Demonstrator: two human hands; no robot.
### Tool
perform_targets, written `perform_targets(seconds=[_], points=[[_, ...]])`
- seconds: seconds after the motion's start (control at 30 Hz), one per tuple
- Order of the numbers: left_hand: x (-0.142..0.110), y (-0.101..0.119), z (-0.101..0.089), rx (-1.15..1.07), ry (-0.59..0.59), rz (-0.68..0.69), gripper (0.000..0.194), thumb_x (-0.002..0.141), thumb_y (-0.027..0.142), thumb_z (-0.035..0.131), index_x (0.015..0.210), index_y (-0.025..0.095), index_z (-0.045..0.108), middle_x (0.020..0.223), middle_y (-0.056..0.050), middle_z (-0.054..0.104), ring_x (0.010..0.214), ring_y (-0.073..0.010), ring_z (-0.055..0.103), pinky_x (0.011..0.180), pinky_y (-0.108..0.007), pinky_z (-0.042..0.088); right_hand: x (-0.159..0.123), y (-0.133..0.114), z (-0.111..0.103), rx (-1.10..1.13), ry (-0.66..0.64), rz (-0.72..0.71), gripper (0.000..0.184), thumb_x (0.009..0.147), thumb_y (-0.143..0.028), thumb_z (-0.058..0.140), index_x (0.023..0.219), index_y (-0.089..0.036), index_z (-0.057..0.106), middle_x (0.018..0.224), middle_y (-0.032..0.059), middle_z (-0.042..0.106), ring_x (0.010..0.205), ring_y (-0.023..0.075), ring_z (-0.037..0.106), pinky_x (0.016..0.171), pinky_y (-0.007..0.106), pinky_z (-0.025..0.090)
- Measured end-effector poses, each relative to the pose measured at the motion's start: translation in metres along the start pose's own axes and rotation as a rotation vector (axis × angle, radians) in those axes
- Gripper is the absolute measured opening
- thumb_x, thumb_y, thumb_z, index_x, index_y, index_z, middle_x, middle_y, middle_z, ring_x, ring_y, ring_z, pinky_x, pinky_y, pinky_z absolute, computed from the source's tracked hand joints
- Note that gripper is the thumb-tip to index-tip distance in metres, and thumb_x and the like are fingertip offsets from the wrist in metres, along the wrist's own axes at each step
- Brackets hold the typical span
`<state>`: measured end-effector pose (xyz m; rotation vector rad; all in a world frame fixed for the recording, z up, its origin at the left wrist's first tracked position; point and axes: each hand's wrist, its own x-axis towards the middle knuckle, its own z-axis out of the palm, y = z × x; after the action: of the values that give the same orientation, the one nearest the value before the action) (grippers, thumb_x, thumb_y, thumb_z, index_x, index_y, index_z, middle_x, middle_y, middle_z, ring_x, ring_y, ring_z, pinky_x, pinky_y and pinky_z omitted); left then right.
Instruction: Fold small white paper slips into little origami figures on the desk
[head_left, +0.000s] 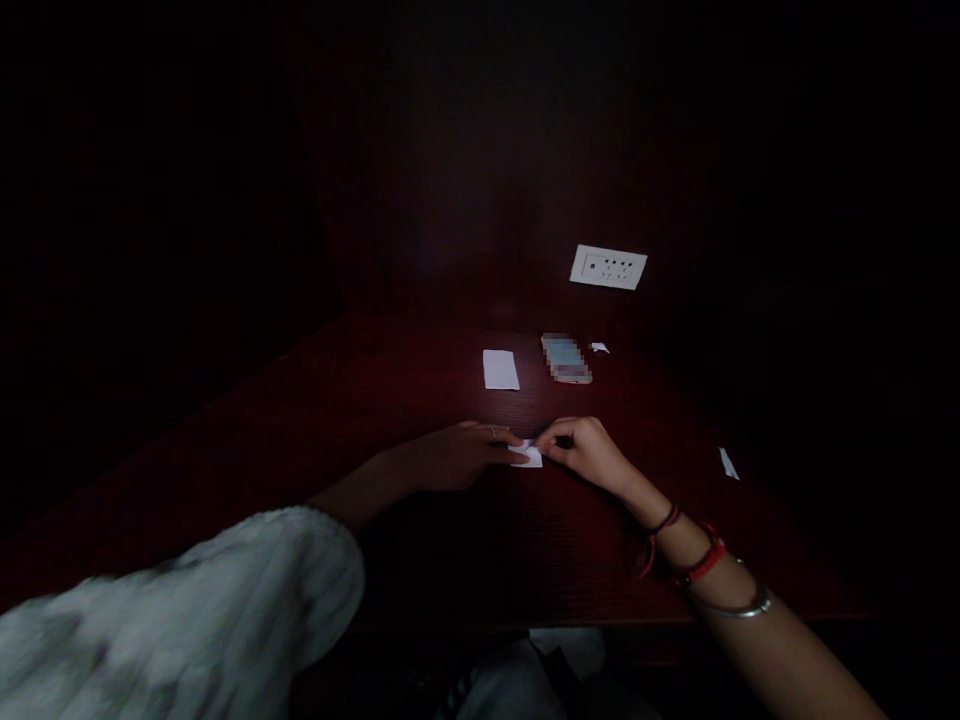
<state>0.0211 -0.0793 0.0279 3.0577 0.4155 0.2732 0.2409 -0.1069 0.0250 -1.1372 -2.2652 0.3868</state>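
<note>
A small white piece of paper (pixel 529 456) lies on the dark red table (pixel 420 540). Both of my hands meet on it. My left hand (pixel 457 455) lies over its left edge with the fingers pressed together on the sheet; a ring shows on one finger. My right hand (pixel 586 448) pinches the paper's right edge with curled fingers. Red cords and a metal bangle circle my right wrist. A white sleeve covers my left upper arm.
Farther back on the table lie a white rectangular card (pixel 500 369), a phone (pixel 566 358) and a tiny paper scrap (pixel 599 347). Another paper strip (pixel 727 462) lies near the right edge. A white wall socket (pixel 608 267) sits behind. The room is very dark.
</note>
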Motion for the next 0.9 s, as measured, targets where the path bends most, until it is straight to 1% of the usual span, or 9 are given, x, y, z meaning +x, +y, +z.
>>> perform_targets(seconds=[0.27, 0.37, 0.5, 0.67, 0.9], points=[[0.0001, 0.0023, -0.0018, 0.006, -0.002, -0.020, 0.055, 0.071, -0.001, 0.036, 0.118, 0.028, 0.035, 0.124, -0.001, 0.035, 0.113, -0.0162, 0.032, 0.092, -0.031, 0.026, -0.0005, 0.0009, -0.0046, -0.118, -0.091, -0.204, 0.014, 0.074, -0.012, 0.049, 0.076, -0.017, 0.062, 0.075, 0.0029, 0.060, 0.074, 0.0120, 0.052, 0.070, 0.023, 0.039], [0.0006, 0.0020, -0.0004, 0.015, 0.011, -0.023, 0.056, 0.070, -0.001, 0.036, 0.117, 0.029, 0.036, 0.125, -0.001, 0.034, 0.114, -0.0169, 0.030, 0.092, -0.033, 0.026, -0.0007, -0.0003, -0.0057, -0.170, -0.123, -0.250, 0.015, 0.075, -0.011, 0.047, 0.077, -0.016, 0.061, 0.076, 0.0033, 0.060, 0.075, 0.0124, 0.052, 0.071, 0.024, 0.039], [0.0027, 0.0025, 0.0013, 0.012, 0.015, -0.014, 0.056, 0.070, -0.001, 0.037, 0.117, 0.028, 0.036, 0.124, 0.001, 0.036, 0.115, -0.0170, 0.028, 0.093, -0.034, 0.025, -0.0013, -0.0039, -0.0072, -0.220, -0.148, -0.267, 0.017, 0.075, -0.010, 0.045, 0.080, -0.016, 0.060, 0.078, 0.0039, 0.059, 0.078, 0.0125, 0.051, 0.073, 0.025, 0.039], [0.0051, 0.0059, -0.0003, -0.042, 0.026, 0.016, 0.052, 0.072, 0.001, 0.037, 0.119, 0.025, 0.034, 0.120, 0.000, 0.042, 0.111, -0.0138, 0.035, 0.090, -0.030, 0.029, -0.0014, -0.0047, -0.0062, -0.249, -0.177, -0.278, 0.018, 0.074, -0.009, 0.046, 0.080, -0.016, 0.061, 0.081, 0.0043, 0.059, 0.079, 0.0125, 0.051, 0.074, 0.025, 0.039], [0.0056, 0.0072, 0.0009, -0.040, 0.026, 0.012, 0.051, 0.073, 0.001, 0.039, 0.118, 0.024, 0.034, 0.120, -0.001, 0.042, 0.111, -0.0141, 0.036, 0.090, -0.030, 0.028, -0.0022, -0.0030, -0.0067, -0.178, -0.189, -0.228, 0.023, 0.072, -0.005, 0.044, 0.081, -0.016, 0.062, 0.084, 0.0031, 0.059, 0.078, 0.0108, 0.053, 0.075, 0.022, 0.041]])
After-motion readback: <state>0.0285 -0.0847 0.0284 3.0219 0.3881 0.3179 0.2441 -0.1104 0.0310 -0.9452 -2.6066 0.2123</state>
